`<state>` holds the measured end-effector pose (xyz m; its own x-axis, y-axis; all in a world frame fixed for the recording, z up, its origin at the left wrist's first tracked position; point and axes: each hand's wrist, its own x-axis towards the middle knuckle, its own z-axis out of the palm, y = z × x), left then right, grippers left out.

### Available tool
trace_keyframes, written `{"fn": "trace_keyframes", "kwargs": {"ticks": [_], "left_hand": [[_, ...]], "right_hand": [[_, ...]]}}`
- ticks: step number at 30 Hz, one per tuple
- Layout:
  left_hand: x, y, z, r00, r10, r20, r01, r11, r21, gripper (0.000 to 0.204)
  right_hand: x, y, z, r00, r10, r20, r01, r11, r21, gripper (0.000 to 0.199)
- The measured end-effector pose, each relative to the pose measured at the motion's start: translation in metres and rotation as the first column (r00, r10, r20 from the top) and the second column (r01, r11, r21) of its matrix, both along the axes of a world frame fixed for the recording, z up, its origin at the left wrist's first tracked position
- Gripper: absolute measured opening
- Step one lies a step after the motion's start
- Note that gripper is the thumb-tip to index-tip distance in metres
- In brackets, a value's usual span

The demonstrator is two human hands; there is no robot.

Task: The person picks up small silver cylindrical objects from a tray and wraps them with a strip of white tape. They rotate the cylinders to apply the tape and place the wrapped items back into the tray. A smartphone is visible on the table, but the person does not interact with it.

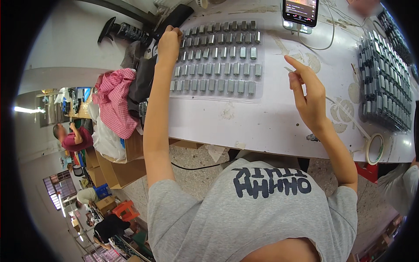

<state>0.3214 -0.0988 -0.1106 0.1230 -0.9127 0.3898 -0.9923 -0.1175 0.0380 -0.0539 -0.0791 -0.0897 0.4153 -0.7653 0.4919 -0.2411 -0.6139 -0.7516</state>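
My left hand [168, 41] reaches to the far left edge of the white table [244, 118], its fingers curled on a black tool [176, 17] lying there. Beside it, several rows of small grey metal blocks [218, 56] are laid out in a grid. My right hand [307, 94] is raised over the table to the right of the grid. It pinches a small pale strip [289, 69] between thumb and forefinger.
A phone on a stand [300, 11] with a white cable is at the far edge. A dense stack of metal parts [384, 83] is on the right, a tape roll [374, 148] at the near edge. Pink checked cloth [115, 102] and cardboard boxes [122, 168] lie left. Other people work far left.
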Motion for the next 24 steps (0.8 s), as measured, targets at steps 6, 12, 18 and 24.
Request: {"fn": "trace_keyframes", "kwargs": {"ticks": [6, 12, 18, 24], "left_hand": [[-0.004, 0.008, -0.001, 0.994, 0.106, 0.0, -0.106, 0.994, -0.003, 0.012], [-0.014, 0.012, -0.004, 0.985, 0.151, 0.083, -0.131, 0.969, -0.208, 0.018], [0.001, -0.002, -0.002, 0.988, 0.138, -0.073, -0.143, 0.987, -0.069, 0.019], [0.011, -0.015, -0.006, 0.991, -0.014, -0.135, 0.015, 1.0, 0.002, 0.019]], "right_hand": [[-0.002, -0.001, 0.003, 1.0, -0.011, 0.022, 0.012, 1.0, -0.02, 0.03], [0.0, 0.001, 0.005, 0.996, -0.025, 0.09, 0.011, 0.989, 0.145, 0.029], [-0.003, -0.006, 0.005, 0.945, -0.091, 0.313, 0.014, 0.971, 0.238, 0.014], [-0.011, -0.013, 0.013, 0.952, -0.084, 0.294, 0.032, 0.984, 0.177, 0.009]]}}
